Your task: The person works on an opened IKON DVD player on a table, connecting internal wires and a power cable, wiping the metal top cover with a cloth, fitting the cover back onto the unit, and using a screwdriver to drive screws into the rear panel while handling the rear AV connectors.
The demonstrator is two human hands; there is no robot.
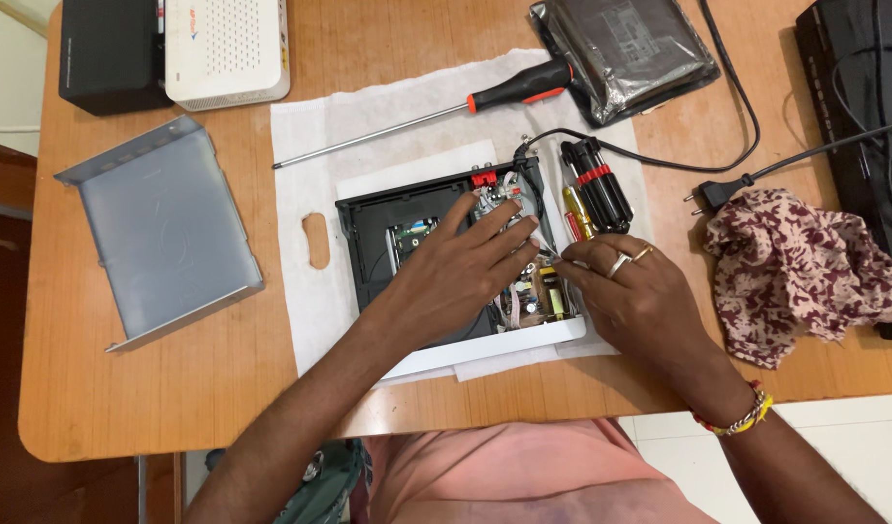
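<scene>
Two hands inside opened device, left hand, right hand

**Wooden table on a pale tiled floor**

A wooden table with rounded corners fills most of the view, its grain running across in warm orange-brown. Past its near edge, at lower right, lies a floor of pale tiles with thin joints. At far left a dark brown wooden panel stands beside the table, with a cream surface above it. The light is even and soft, with faint shadows.
</scene>
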